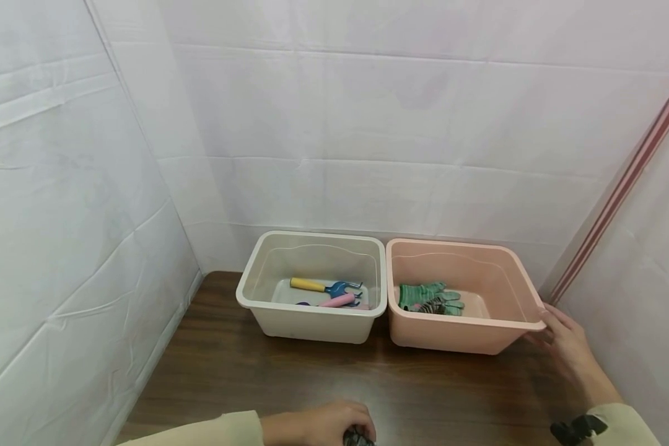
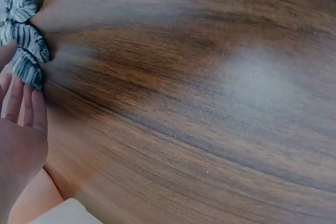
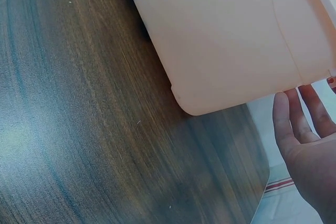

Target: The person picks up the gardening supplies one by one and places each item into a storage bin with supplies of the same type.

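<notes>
At the near edge of the head view, my left hand has its fingers curled at a dark striped glove. The left wrist view shows this grey-and-black knitted glove lying on the table, my left thumb above it and the fingertips against its near end. My right hand grips the right front corner of a pink bin. Seen from the right wrist, its fingers touch the bin's side under the rim. Inside that bin are green gloves and another striped piece.
Left of the pink bin stands a whitish bin, holding a blue garden fork with a yellow handle and a pink-handled tool. Both bins are near the white sheet wall behind the brown wooden table.
</notes>
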{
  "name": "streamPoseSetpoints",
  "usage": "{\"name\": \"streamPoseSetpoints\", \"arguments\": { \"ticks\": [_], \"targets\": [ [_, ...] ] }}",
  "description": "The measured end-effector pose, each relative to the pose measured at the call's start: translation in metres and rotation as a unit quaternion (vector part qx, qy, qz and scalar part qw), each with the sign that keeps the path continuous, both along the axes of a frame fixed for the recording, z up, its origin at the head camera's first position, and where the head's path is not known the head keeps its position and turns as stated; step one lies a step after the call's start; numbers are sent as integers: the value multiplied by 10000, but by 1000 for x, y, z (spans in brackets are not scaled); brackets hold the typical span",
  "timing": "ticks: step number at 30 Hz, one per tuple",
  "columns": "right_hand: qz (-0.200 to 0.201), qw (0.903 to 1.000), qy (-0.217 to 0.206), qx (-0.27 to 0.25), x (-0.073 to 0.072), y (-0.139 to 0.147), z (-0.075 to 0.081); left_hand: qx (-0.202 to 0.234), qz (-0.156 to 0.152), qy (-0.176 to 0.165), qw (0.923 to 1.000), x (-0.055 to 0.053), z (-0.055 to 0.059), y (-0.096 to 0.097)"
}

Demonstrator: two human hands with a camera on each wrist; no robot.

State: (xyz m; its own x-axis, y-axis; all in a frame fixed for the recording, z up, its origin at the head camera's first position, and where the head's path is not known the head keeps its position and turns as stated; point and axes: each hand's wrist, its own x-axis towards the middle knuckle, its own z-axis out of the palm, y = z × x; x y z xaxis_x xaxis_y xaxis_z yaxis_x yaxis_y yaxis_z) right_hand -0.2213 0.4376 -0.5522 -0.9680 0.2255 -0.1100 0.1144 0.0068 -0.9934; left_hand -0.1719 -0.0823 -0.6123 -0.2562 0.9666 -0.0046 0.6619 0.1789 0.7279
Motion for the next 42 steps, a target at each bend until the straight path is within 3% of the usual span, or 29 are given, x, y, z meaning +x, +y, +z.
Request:
{"name": "streamPoseSetpoints", "arguments": {
  "ticks": [4, 10, 16, 23, 28, 35, 42],
  "targets": [
    [84, 9998, 122, -154, 1, 1, 0, -70, 30, 177, 9998, 0, 0, 2],
    [34, 9995, 155, -255, 1, 0, 1, -221, 370, 262, 9987, -4, 3, 1],
    [-17, 9992, 228, -320, 2, -1, 2, -37, 786, 220, 9967, -17, 6, -2],
    [190, 9988, 360, -255, 3, 1, 1, 236, 1395, 158, 9898, -32, 3, -1],
    [326, 9979, 478, -276, 2, 4, -1, 158, 1591, -7, 9871, -41, 4, 0],
    [361, 9970, 549, -400, 2, 4, -1, -43, 1523, 90, 9883, -42, 7, 1],
    [335, 9977, 517, -281, 2, 4, -2, -69, 915, 335, 9952, -33, 5, 7]
  ]
}}
